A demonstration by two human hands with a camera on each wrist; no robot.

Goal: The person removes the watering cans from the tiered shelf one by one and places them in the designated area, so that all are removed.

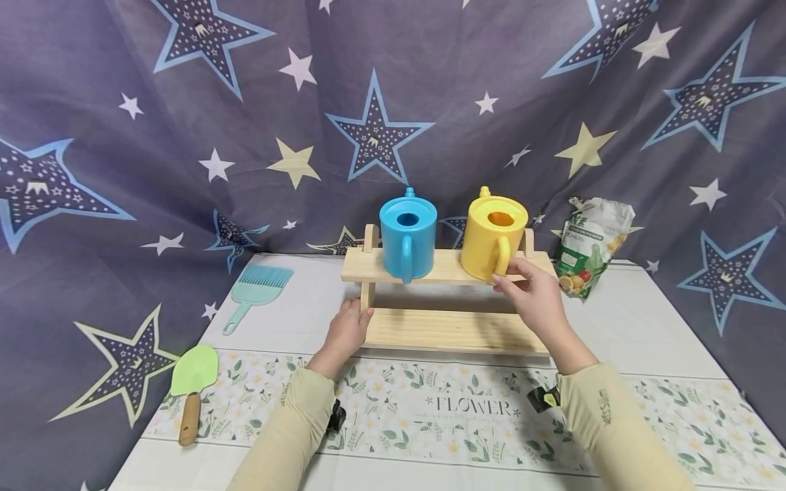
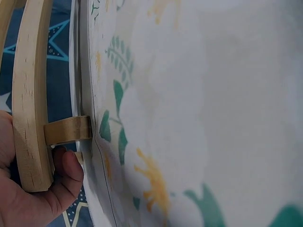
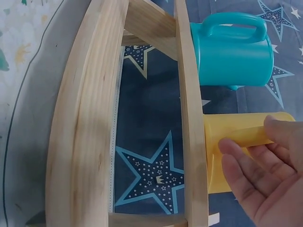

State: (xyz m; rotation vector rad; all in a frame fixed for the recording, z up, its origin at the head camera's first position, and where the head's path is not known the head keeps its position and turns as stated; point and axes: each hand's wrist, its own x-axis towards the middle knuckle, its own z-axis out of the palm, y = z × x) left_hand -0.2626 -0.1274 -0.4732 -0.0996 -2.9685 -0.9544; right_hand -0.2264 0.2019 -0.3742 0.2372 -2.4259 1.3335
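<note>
A starry dark curtain [image 1: 374, 41] hangs behind the white table [image 1: 307, 307], floral-banded in front. Atop the wooden stand [image 1: 454, 331], beside the blue can [image 1: 424, 249], stands the yellow can [image 1: 479, 239], handle [image 1: 503, 256] pinched in the right hand's grip [image 1: 540, 294]; the left hand's grip [image 1: 346, 331], as far as the dim wrist view shows, curls round the stand's end.

I could pass between the blue watering can [image 1: 408, 235] and the yellow watering can [image 1: 482, 239], or reach the lower shelf [image 1: 451, 331] from the front. Behind them, the curtain [image 1: 454, 157] stands in my way.
</note>
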